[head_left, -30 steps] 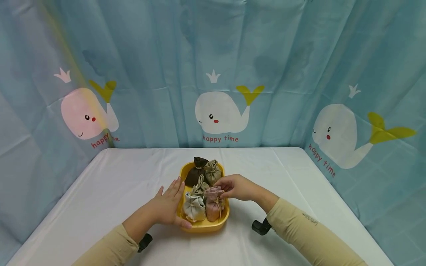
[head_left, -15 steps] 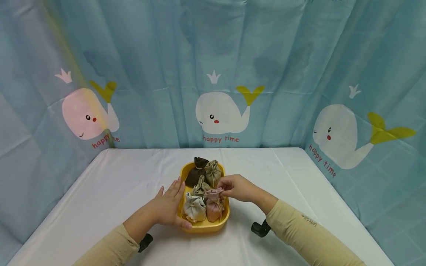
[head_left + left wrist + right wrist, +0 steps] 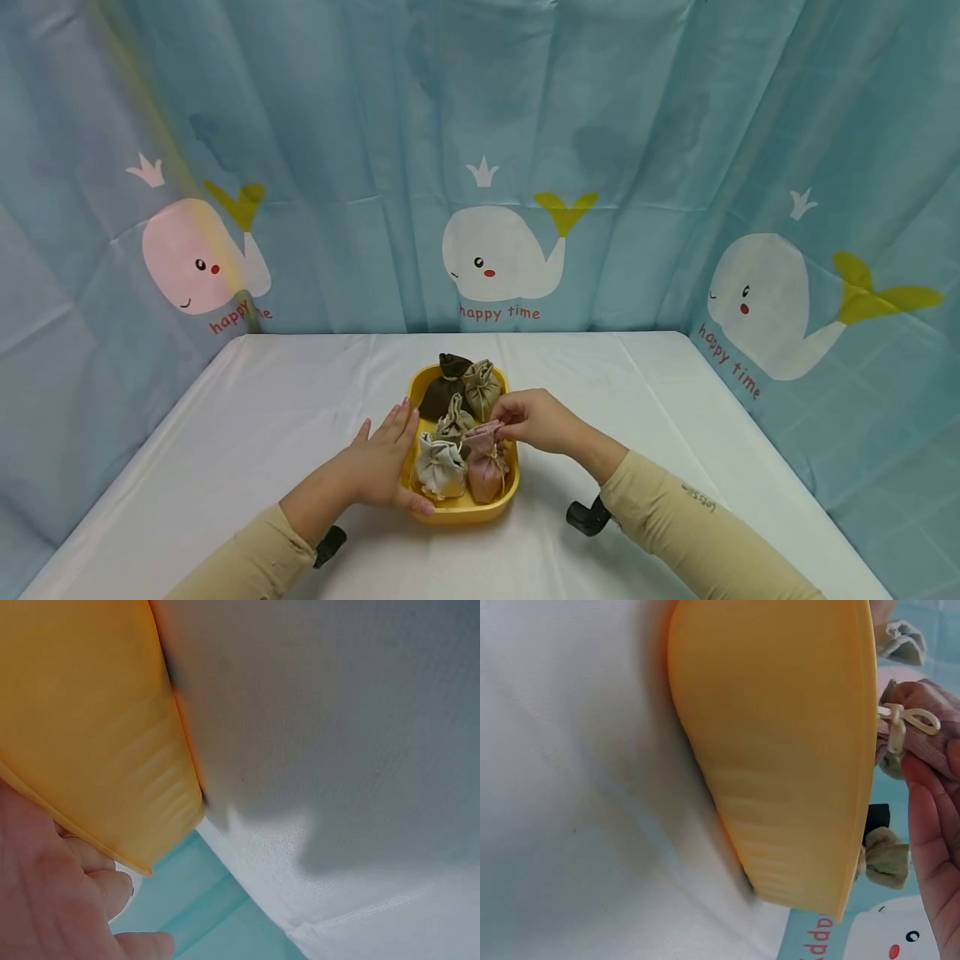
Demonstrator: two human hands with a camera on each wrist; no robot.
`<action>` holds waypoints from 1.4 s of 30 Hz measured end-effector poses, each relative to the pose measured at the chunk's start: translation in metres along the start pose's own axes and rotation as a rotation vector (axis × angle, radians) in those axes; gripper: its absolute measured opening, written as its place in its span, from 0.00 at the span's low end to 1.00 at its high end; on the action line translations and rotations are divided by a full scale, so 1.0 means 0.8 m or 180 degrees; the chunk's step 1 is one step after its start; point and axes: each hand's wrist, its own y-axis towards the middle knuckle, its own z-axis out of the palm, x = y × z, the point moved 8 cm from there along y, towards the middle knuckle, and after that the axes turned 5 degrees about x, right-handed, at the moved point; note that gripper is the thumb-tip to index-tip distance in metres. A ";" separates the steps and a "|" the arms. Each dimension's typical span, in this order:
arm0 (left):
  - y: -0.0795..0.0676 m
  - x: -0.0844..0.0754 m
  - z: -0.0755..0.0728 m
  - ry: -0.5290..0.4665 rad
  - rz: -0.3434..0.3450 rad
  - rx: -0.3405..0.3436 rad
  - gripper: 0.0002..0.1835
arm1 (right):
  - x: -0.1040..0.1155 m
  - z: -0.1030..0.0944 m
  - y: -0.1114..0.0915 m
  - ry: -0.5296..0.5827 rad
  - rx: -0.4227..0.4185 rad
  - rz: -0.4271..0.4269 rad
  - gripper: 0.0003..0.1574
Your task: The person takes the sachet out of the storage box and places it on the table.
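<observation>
A yellow tub (image 3: 459, 515) on the table holds several small drawstring pouches. My right hand (image 3: 542, 421) pinches the gathered top of the pink pouch (image 3: 486, 475), which stands at the tub's near right. In the right wrist view a cream bow ties the neck of that pink pouch (image 3: 930, 724), close to my fingers (image 3: 930, 825). My left hand (image 3: 378, 461) lies along the tub's left rim with its fingers spread and straight. Beside the pink pouch sits a white pouch (image 3: 441, 468). Behind them are an olive pouch (image 3: 453, 418), a dark brown pouch (image 3: 442, 398) and a khaki pouch (image 3: 482, 388).
White cloth covers the table (image 3: 300, 392). A blue curtain (image 3: 360, 167) printed with whales hangs along the back and both sides. Dark camera mounts (image 3: 588, 517) stick out below both wrists.
The top of the pink pouch has been drawn slightly upright by my right hand, and its folds have shifted. My left hand stays at the tub's rim.
</observation>
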 end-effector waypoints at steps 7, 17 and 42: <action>0.000 0.000 0.001 0.0026 0.0005 -0.0013 0.75 | 0.001 -0.009 -0.001 0.0064 -0.0101 0.0045 0.04; -0.002 0.000 0.000 0.0008 0.0002 -0.0022 0.75 | 0.008 -0.019 -0.003 0.0255 -0.0150 0.0017 0.04; 0.001 0.004 0.004 0.0007 -0.0001 -0.0048 0.76 | 0.073 -0.058 -0.027 0.0284 -0.0450 -0.0008 0.02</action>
